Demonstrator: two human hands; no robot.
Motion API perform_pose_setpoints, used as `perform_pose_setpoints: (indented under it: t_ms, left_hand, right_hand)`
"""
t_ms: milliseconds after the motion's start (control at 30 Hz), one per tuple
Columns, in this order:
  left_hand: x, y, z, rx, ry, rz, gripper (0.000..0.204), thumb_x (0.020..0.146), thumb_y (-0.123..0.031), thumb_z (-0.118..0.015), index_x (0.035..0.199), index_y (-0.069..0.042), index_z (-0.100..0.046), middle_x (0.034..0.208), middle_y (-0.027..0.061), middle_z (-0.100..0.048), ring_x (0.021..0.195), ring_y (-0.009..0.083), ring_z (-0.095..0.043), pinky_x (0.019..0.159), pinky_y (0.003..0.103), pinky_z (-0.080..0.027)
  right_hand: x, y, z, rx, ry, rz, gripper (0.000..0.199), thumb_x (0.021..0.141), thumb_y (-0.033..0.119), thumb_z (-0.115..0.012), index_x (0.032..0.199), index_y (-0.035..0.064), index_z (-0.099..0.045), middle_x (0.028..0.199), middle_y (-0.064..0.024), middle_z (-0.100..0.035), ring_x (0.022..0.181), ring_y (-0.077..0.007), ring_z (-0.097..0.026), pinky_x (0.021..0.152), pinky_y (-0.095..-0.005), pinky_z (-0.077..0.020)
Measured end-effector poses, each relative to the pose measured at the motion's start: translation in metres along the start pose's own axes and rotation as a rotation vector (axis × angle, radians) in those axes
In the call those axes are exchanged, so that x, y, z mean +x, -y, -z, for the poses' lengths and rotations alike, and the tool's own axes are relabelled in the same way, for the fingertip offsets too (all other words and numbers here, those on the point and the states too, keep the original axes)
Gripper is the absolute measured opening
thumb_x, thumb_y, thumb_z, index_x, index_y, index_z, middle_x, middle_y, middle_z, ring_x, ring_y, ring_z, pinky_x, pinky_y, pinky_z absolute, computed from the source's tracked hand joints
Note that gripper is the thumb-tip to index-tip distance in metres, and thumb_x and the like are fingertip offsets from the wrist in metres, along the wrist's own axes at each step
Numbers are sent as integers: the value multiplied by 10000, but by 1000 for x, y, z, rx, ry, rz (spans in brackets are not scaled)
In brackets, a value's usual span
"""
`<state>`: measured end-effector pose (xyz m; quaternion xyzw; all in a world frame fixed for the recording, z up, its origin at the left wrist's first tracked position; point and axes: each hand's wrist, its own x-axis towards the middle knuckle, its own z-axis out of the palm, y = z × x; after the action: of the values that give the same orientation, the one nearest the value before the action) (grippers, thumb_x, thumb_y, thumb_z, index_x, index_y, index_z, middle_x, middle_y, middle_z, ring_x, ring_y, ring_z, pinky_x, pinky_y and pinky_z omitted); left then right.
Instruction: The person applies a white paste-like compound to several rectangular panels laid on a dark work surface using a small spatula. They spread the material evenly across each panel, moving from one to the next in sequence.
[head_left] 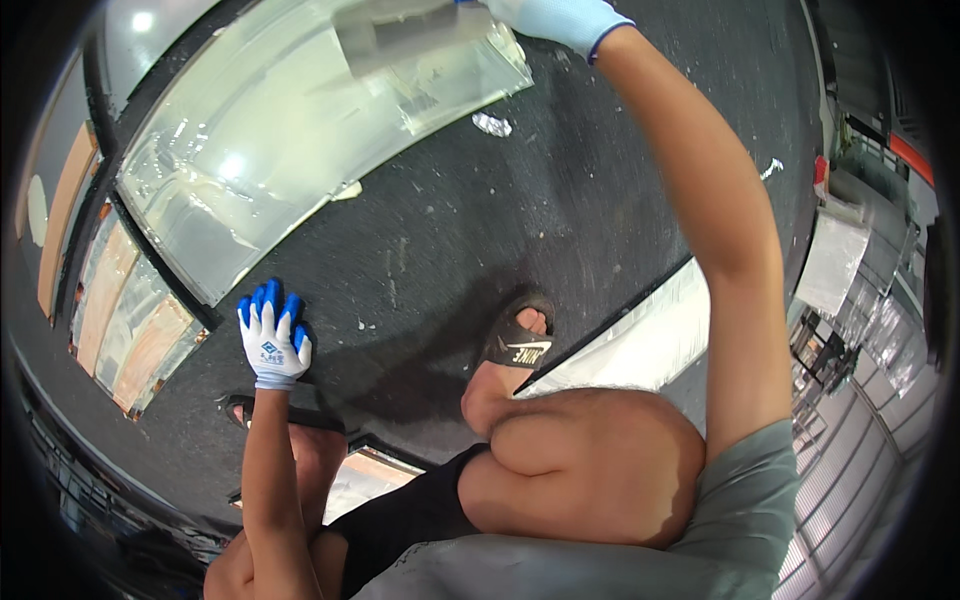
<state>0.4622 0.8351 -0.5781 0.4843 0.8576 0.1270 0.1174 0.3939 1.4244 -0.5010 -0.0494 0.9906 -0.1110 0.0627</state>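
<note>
My left hand [272,338], in a white glove with blue fingertips, rests on the dark surface with its fingers spread. It holds nothing and lies just below the near corner of a long glossy panel [235,150] smeared with pale cream paste. At the top edge, my right hand [565,22] wears a pale blue glove with a dark blue cuff. It is closed on a wide, flat grey spreading blade [395,38] lying over the panel's far right part. The fingers of that hand are mostly cut off by the picture's edge.
Smaller panels with orange-brown and cream patches [130,320] lie at left. Crumpled foil [491,124] is beside the long panel. My sandalled feet [520,335] are on the dark floor [420,240]. A white panel [640,335] lies right of them, another panel [370,482] below.
</note>
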Motion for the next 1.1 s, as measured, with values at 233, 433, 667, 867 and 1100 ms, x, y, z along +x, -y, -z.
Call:
perform_pose_setpoints:
  t_ms: [233, 433, 667, 867, 1100]
  left_hand:
    - [5, -5, 9, -30, 46, 57, 545, 751, -301, -687, 1273, -152, -727, 1517, 180, -573, 1373, 399, -536, 1170, 613, -362]
    - [6, -8, 15, -51, 58, 75, 563, 732, -296, -720, 1281, -170, -728, 1507, 158, -581, 1361, 376, -551, 1155, 604, -382]
    - [5, -7, 13, -81, 74, 73, 583, 713, -291, -712, 1278, -146, -711, 1523, 200, -559, 1367, 427, -535, 1166, 627, -361]
    - [8, -8, 15, -82, 62, 69, 569, 713, -290, -720, 1264, -150, -721, 1510, 185, -571, 1352, 409, -545, 1149, 619, -375]
    - [10, -9, 19, -73, 49, 64, 526, 721, -290, -726, 1232, -165, -741, 1462, 160, -603, 1307, 372, -574, 1111, 599, -409]
  right_hand:
    - [38, 10, 25, -41, -302, -32, 291, 1033, 309, -595, 1160, 111, -766, 1127, -130, -772, 1087, -361, -686, 1039, -484, -485]
    - [69, 4, 21, -59, -385, 57, 204, 967, 252, -641, 1040, 125, -783, 984, -94, -763, 856, -339, -615, 830, -461, -498]
    - [79, -23, -10, -276, -393, 45, 296, 935, 164, -687, 1206, 232, -785, 1104, -40, -793, 1046, -286, -708, 903, -436, -558]
    - [42, -8, -42, -238, -369, -1, 341, 882, 114, -672, 1194, 200, -779, 1247, -11, -766, 1061, -281, -666, 931, -444, -522]
    - [28, -12, -15, -185, -432, 59, 386, 825, 107, -697, 1191, 201, -772, 1220, 45, -774, 1039, -243, -644, 924, -410, -486]
